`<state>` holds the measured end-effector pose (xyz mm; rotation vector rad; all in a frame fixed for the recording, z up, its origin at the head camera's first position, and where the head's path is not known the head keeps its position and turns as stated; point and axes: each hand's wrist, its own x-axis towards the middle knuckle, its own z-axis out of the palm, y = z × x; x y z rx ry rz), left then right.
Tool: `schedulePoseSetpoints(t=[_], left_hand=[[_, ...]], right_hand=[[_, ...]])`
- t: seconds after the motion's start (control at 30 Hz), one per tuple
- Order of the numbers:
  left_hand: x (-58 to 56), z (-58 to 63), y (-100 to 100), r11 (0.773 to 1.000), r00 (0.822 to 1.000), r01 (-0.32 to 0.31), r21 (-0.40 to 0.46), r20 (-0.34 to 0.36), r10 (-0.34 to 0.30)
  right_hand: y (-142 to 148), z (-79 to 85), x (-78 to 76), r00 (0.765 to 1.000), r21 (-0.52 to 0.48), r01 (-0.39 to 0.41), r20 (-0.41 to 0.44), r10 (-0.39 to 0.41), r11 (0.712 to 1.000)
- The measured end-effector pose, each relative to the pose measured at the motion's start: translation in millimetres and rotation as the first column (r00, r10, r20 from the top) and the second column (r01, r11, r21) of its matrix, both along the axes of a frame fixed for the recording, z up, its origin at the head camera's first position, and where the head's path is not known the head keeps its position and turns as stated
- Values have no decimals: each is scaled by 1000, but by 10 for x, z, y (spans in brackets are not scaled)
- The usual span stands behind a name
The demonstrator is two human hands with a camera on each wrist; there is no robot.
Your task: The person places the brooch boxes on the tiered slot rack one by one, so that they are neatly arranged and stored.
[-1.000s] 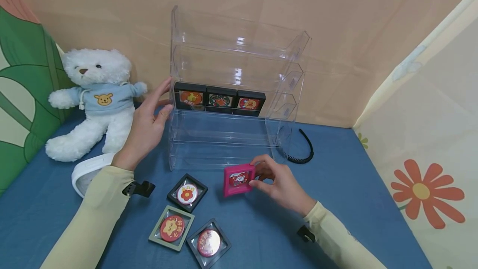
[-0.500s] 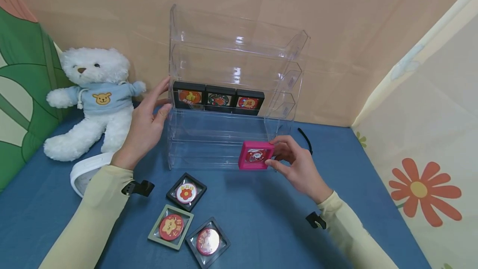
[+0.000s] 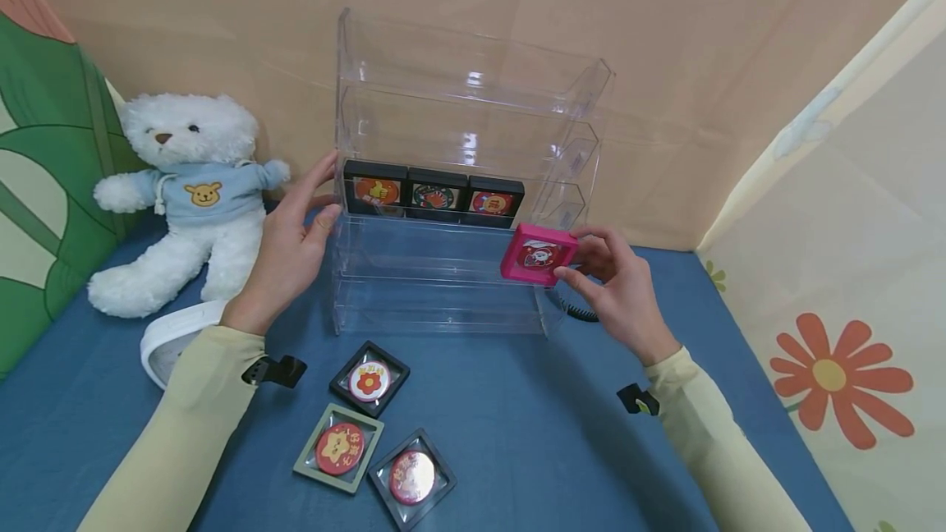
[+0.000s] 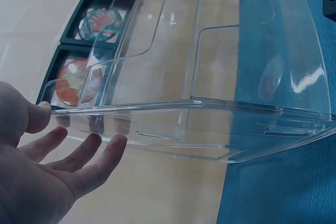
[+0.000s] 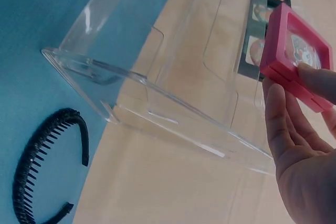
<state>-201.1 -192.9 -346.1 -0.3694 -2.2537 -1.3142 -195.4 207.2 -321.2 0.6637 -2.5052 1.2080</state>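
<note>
A tiered clear plastic display rack [image 3: 443, 249] stands in the middle of the blue cloth. My left hand [image 3: 290, 257] touches the rack's left side with fairly straight fingers; in the left wrist view the thumb [image 4: 38, 118] lies at the panel's edge. With thumb and fingers my right hand [image 3: 617, 286] pinches the right side of a pink square display frame [image 3: 539, 254] with a red picture inside. That frame is raised and tilted, overlapping the rack's lower right in the head view. Black square frames [image 3: 436, 196] sit in a row on a middle tier.
Three more frames lie on the cloth in front: a black one [image 3: 369, 380], a green one [image 3: 339, 448] and a grey one [image 3: 412, 479]. A white plush bear [image 3: 188, 204] sits at left, behind a white headband [image 3: 177, 335]. A black toothed headband [image 5: 31, 166] lies right of the rack.
My right hand has carried the pink frame up and to the right, from the cloth in front of the rack to its lower right. The left hand has stayed at the rack's side.
</note>
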Motion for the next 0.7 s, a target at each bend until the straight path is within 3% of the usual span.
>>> schedulePoseSetpoints(t=[0.47, 0.7], left_hand=[[-1, -2, -6, 1000, 1000, 0, -2, 6, 0], [-7, -9, -9, 1000, 1000, 2, -4, 2, -2]], right_hand=[[46, 147, -221, 994, 7, 109, -27, -108, 994], [61, 208, -298, 991, -6, 126, -42, -126, 992]])
